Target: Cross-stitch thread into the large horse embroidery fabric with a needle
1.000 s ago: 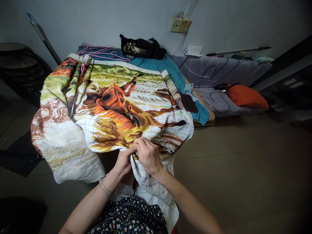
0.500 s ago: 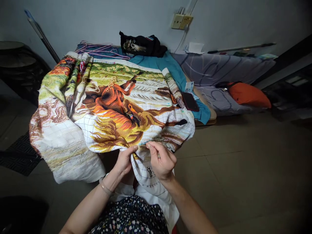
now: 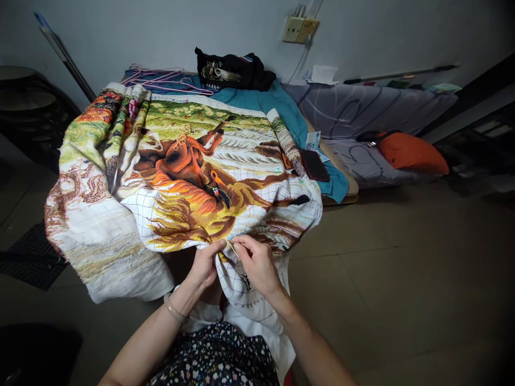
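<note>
A large cross-stitch canvas (image 3: 189,214) with a stitched horse and a printed grid drapes toward my lap. My left hand (image 3: 206,262) pinches its near edge between thumb and fingers, below the yellow mane. Close beside it, my right hand (image 3: 257,262) has thumb and forefinger pressed together at the cloth. A pale yellow thread (image 3: 232,247) runs between the fingertips of the two hands. Any needle in the right fingers is too small to make out. Loose thread (image 3: 183,138) lies in a tangle higher on the canvas.
Rolled canvas ends (image 3: 285,143) lie at both sides. A dark phone (image 3: 314,165) rests at the right on teal cloth (image 3: 338,182). Behind are pink hangers (image 3: 161,78) and a black bag (image 3: 237,72). An orange bag (image 3: 410,154) sits farther right.
My right hand has moved slightly left, closer to my left hand, and its fingers now point more toward the canvas. My left hand keeps its hold.
</note>
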